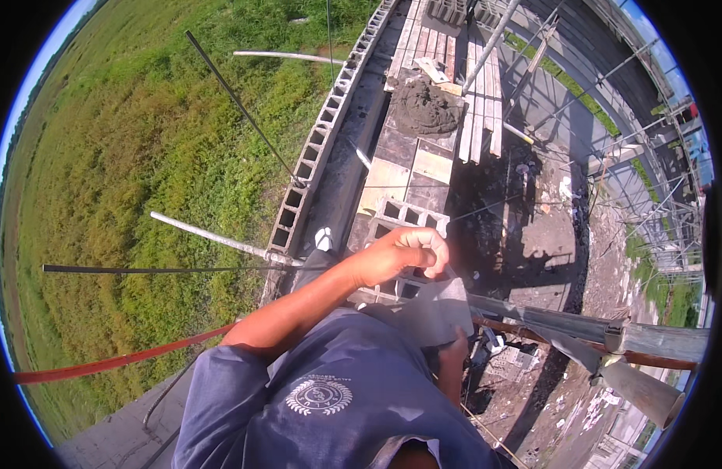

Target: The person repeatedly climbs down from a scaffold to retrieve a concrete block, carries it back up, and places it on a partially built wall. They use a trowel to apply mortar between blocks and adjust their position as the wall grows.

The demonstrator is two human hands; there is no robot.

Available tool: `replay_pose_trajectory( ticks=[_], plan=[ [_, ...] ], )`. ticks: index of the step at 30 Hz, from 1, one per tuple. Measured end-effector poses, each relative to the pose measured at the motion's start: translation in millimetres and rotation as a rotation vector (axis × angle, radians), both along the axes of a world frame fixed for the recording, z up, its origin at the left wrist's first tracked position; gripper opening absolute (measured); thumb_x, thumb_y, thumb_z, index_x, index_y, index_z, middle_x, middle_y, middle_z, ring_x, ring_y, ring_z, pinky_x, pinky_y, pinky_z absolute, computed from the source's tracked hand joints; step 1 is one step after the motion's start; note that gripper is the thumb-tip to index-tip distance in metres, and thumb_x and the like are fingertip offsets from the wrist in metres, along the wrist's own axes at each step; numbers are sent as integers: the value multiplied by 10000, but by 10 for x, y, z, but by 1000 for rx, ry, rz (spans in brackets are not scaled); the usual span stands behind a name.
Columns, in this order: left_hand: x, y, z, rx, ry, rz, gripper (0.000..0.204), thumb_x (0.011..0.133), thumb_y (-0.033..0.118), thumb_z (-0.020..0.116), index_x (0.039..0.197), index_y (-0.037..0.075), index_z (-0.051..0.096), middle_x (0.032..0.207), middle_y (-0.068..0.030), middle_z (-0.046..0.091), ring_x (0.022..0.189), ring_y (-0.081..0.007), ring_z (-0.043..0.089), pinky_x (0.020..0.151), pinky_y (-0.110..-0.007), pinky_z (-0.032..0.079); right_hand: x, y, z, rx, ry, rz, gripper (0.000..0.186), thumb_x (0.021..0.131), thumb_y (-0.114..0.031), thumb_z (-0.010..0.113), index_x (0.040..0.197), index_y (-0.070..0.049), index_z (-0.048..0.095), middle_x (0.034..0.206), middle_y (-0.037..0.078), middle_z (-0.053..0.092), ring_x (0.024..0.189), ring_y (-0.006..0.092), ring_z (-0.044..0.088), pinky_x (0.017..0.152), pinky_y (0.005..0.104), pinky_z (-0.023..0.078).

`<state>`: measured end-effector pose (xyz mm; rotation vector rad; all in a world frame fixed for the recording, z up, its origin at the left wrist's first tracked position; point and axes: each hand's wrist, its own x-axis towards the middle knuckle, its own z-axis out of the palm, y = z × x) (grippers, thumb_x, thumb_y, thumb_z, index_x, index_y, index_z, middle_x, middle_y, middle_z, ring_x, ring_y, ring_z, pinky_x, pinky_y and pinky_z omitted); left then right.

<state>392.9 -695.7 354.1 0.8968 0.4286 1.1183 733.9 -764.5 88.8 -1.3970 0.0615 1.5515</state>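
My left hand (404,256) reaches across in front of my chest with its fingers curled closed. Whatever it may pinch is hidden by the fingers. Just below it, a flat light-grey sheet-like piece (441,314) has its upper corner close to those fingertips. My right hand (455,348), partly hidden, grips that piece at its lower right edge. Behind my left hand stand hollow concrete blocks (412,213) on the board platform. Farther along the same platform sits a heap of wet grey mortar (426,107).
A wall of hollow blocks (312,148) runs along the left, with thin steel bars (240,105) sticking out. Beyond it is grass. A metal pipe rail (658,341) crosses at right. Long planks (480,102) lie beside the mortar. Ground with rubble (545,234) lies below, scaffolding farther right.
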Motion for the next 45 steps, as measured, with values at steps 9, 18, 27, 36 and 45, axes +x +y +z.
replay_pose_trajectory(
  ticks=[9, 18, 27, 36, 45],
  plan=[
    [-3217, 221, -2231, -737, 730, 484, 128, 799, 112, 542, 896, 41, 589, 769, -22, 596, 686, -120, 548, 654, -261, 440, -1240, 1345, 84, 39, -276, -38, 450, 867, -109, 551, 1285, -6, 420, 1198, 129, 517, 1087, 292, 527, 916, 467, 441],
    [-3520, 2313, -2973, -718, 714, 318, 173, 782, 107, 563, 932, 21, 564, 745, -49, 591, 605, -120, 557, 524, -249, 421, -2048, 2600, 291, -69, -233, -196, 490, 879, -151, 570, 1297, 39, 399, 1226, 160, 505, 1090, 331, 524, 953, 482, 406],
    [-4801, 5144, -2538, -308, 866, 605, 240, 838, 159, 527, 972, -26, 600, 776, -57, 610, 683, -117, 558, 579, -249, 440, -2483, 4055, -197, -105, -50, -198, 461, 906, -190, 528, 1298, 16, 399, 1244, 149, 509, 1135, 323, 495, 1007, 469, 358],
    [-5697, 5399, -2715, -861, 1087, 586, 201, 796, 191, 544, 947, 68, 594, 732, -16, 602, 651, -123, 602, 510, -271, 450, -2734, 5558, -670, -152, -72, -215, 515, 829, -164, 595, 1268, 46, 428, 1228, 136, 508, 1071, 304, 527, 956, 442, 391],
    [-5484, 6919, -3035, -725, 1057, 373, 246, 803, 225, 546, 928, 26, 617, 802, -77, 642, 713, -171, 633, 529, -315, 488, -3170, 7160, -531, -162, -313, -96, 479, 802, -146, 642, 1202, 73, 496, 1151, 134, 564, 1013, 282, 557, 930, 393, 411]
  ],
)
